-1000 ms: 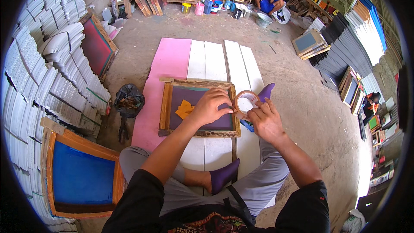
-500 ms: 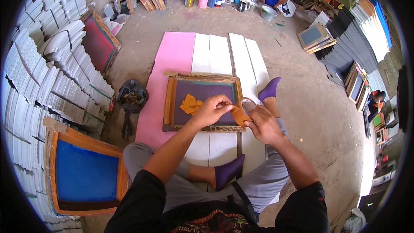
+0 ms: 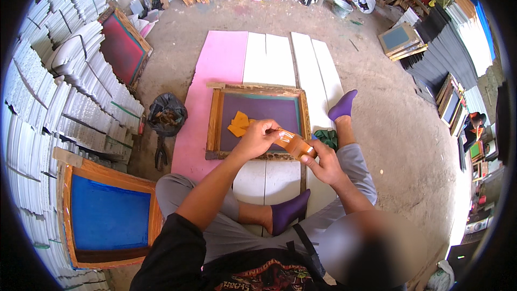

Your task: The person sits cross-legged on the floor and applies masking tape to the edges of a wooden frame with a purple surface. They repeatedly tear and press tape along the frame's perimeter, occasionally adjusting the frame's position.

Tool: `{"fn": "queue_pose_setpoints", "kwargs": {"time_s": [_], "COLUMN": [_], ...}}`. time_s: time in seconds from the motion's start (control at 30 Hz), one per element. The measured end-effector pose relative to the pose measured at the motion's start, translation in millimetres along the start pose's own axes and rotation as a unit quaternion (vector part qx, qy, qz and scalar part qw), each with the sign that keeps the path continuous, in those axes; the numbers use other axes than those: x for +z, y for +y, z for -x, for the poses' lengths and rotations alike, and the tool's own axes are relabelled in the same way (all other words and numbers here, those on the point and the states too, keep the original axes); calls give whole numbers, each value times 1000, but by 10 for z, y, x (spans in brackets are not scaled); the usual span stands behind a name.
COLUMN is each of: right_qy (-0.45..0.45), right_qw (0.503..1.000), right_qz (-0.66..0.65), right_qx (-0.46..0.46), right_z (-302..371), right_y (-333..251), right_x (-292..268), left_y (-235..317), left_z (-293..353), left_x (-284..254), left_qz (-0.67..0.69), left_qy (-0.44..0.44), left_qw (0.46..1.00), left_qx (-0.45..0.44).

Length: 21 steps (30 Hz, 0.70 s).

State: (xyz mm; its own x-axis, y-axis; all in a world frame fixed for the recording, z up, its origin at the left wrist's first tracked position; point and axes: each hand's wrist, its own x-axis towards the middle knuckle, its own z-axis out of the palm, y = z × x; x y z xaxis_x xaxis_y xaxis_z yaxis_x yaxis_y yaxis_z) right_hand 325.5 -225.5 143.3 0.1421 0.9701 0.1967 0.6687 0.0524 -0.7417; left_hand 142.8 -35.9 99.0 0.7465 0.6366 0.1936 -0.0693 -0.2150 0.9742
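Left hand [image 3: 260, 136] and right hand [image 3: 321, 163] pinching a brown tape roll [image 3: 295, 145] between them, fingers curled on it, just above the near rail of a wooden frame [image 3: 214, 124]; yellow scraps [image 3: 238, 124] on its purple mesh; frame on pink and white boards [image 3: 218, 64]; green cloth [image 3: 326, 138] by right knee; blue-mesh frame [image 3: 107, 215] at left.

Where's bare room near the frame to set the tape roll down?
Free: the white boards beyond the frame, the pink board far end, and concrete floor right of the foot. Crowded: inside the frame with yellow pieces, and left by the black bag.
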Motion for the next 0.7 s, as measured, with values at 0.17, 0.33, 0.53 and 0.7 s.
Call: {"fn": "queue_pose_setpoints", "kwargs": {"time_s": [0.17, 0.33, 0.53, 0.7], "right_qy": [9, -18, -42, -76], "right_qw": [992, 987, 984, 982], "right_qz": [118, 156, 172, 132], "right_qx": [-39, -16, -1, 109], "right_z": [-36, -35, 127, 414], "right_y": [5, 146, 453, 767], "right_x": [105, 177, 71, -97], "left_y": [84, -86, -255, -755], "left_z": [145, 384, 684, 1192], "left_x": [-105, -333, -638, -1178], "left_qz": [-68, -102, -59, 2], "left_qy": [16, 58, 114, 133], "left_qw": [996, 989, 975, 953], "left_qx": [-58, -93, -180, -270]}}
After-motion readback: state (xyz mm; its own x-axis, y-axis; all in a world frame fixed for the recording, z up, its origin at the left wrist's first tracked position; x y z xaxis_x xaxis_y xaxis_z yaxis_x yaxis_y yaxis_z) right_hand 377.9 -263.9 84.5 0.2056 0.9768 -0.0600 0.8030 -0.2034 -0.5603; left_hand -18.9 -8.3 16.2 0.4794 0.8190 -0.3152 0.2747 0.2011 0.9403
